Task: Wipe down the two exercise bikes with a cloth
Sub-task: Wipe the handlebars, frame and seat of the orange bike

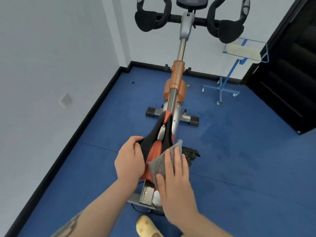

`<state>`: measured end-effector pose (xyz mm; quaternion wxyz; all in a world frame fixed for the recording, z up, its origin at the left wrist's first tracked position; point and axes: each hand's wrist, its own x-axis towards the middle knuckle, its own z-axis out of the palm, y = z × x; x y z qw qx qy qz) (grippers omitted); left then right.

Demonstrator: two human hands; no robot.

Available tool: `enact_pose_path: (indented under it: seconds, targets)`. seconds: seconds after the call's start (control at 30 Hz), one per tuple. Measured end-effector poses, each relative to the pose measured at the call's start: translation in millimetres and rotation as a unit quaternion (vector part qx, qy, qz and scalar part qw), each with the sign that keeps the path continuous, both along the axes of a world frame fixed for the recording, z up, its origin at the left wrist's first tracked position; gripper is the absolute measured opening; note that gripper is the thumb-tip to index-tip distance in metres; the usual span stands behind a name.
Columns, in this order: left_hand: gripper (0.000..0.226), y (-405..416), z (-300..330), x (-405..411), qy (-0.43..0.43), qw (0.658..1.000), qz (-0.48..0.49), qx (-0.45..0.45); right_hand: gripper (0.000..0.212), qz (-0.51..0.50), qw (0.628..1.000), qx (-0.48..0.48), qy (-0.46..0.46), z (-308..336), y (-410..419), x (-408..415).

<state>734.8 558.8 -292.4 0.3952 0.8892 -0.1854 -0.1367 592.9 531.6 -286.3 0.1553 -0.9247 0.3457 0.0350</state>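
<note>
Both forearms reach out below me. With flat fingers, my right hand [174, 175] presses the grey cloth [162, 161] onto the right side of the saddle [159, 134], while my left hand [130, 159] curls round the saddle's left edge to steady it. I judge the job barely begun: on this exercise bike [177, 72] the handlebars [189, 19], post and frame look untouched, and no second bike is in view.

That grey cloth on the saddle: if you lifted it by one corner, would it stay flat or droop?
Probably droop: the grey cloth bends over the saddle under the right hand. It looks thin and felt-like, so likely light. One free corner stands up, suggesting slight stiffness.
</note>
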Motion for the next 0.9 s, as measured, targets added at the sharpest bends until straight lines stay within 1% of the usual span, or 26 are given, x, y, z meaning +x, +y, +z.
enact_pose_path:
  seconds: [0.03,0.07,0.13,0.17,0.2,0.3,0.37,0.4,0.5,0.53,0.57,0.63,0.67,0.7,0.73,0.8,0.87,0.9]
  targets:
    - [0.031,0,1,0,-0.005,1.000,0.001,0.004,0.069,-0.011,1.000,0.027,-0.011,1,-7,3]
    - [0.031,-1,2,0,-0.011,1.000,0.001,0.011,0.067,-0.051,0.995,0.066,-0.044,3,-18,14]
    - [0.032,-3,2,-1,-0.023,1.000,0.005,0.020,0.063,-0.141,0.976,0.141,-0.085,6,-49,40]
    - [0.032,-3,2,-2,-0.028,0.999,0.010,0.025,0.064,-0.151,0.969,0.171,-0.093,7,-62,50]
    - [0.032,-2,2,-3,-0.031,0.999,0.013,0.032,0.065,-0.154,0.968,0.169,-0.099,6,-63,54]
    - [0.031,-2,-1,0,-0.036,0.998,0.010,0.049,0.066,-0.106,0.990,0.048,-0.081,-2,-33,29]
    - [0.031,-1,-3,0,-0.041,0.998,0.008,0.048,0.067,-0.084,0.993,0.030,-0.074,-6,-26,16]
    - [0.031,-2,-3,0,-0.046,0.998,0.008,0.049,0.066,-0.075,0.994,0.035,-0.078,-7,-35,22]
    - [0.031,-1,-3,0,-0.051,0.997,0.008,0.048,0.066,-0.123,0.977,0.150,-0.091,-3,-74,58]
    - [0.031,-1,-3,0,-0.050,0.998,0.008,0.048,0.067,-0.136,0.973,0.161,-0.093,-2,-77,63]
    - [0.031,-1,-4,0,-0.050,0.998,0.006,0.048,0.067,-0.135,0.976,0.145,-0.089,0,-75,61]
    - [0.031,-1,-5,0,-0.049,0.998,-0.001,0.047,0.065,-0.075,0.992,0.051,-0.084,-5,-49,37]
    - [0.031,-1,-6,1,-0.051,0.998,-0.005,0.044,0.066,-0.039,0.997,0.026,-0.059,-6,-37,25]
    - [0.031,-1,-6,2,-0.052,0.998,-0.006,0.041,0.066,-0.016,0.998,0.024,-0.048,-8,-34,19]
    - [0.031,-1,-6,3,-0.055,0.998,-0.008,0.039,0.065,-0.018,0.997,0.042,-0.064,-10,-40,22]
    - [0.030,-1,-6,3,-0.057,0.997,-0.015,0.042,0.063,-0.078,0.988,0.094,-0.099,-5,-63,46]
    - [0.030,-1,-7,3,-0.052,0.998,-0.017,0.036,0.064,-0.136,0.976,0.137,-0.103,-2,-87,73]
    - [0.030,0,-8,3,-0.051,0.998,-0.019,0.035,0.065,-0.153,0.975,0.129,-0.095,0,-89,79]
